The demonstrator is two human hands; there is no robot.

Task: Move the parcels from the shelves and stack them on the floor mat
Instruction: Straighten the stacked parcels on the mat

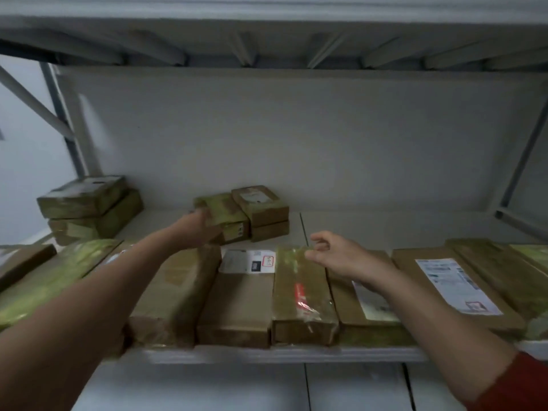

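Several brown cardboard parcels lie on a white shelf (370,229). My left hand (195,229) reaches to the back and touches the left side of a small taped parcel (226,210) that tops a short stack; whether the fingers curl round it is unclear. Beside it stands another small stack, its top box (261,203) bearing a white label. My right hand (335,255) hovers with loosely bent fingers over the front row, just above a tape-wrapped parcel (302,292) with a red mark. It holds nothing.
A two-box stack (86,206) sits at the back left. Flat parcels fill the front row, among them a labelled one (456,286) at the right and a green-taped one (56,274) at the left. The shelf above (267,31) hangs low overhead. Metal uprights (63,120) flank both sides.
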